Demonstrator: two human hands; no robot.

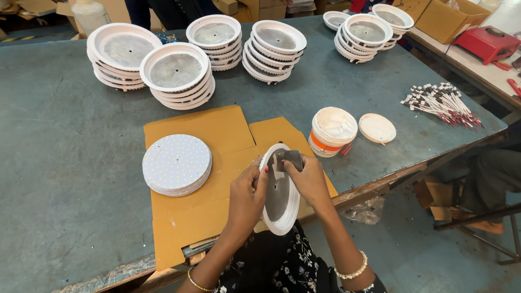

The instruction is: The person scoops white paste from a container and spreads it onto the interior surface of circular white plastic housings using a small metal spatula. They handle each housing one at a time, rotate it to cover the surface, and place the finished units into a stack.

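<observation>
My left hand (247, 195) grips the left rim of a round white housing with a grey metal inner plate (278, 198), held tilted on edge over the table's front edge. My right hand (309, 179) presses a small grey flat scraper (290, 158) against the top of that plate. A stack of round white boards dotted with small yellow chips (177, 164) lies on brown cardboard (217, 127) to the left of my hands. An open white tub of white paste (332, 130) stands to the right, its lid (377, 128) beside it.
Several stacks of the same white round housings (176, 76) fill the far side of the grey-blue table (65, 152). A bundle of short wires (442, 102) lies at the right edge. A red box (487, 43) and cardboard cartons sit on a neighbouring bench; another person's leg (491, 173) shows at right.
</observation>
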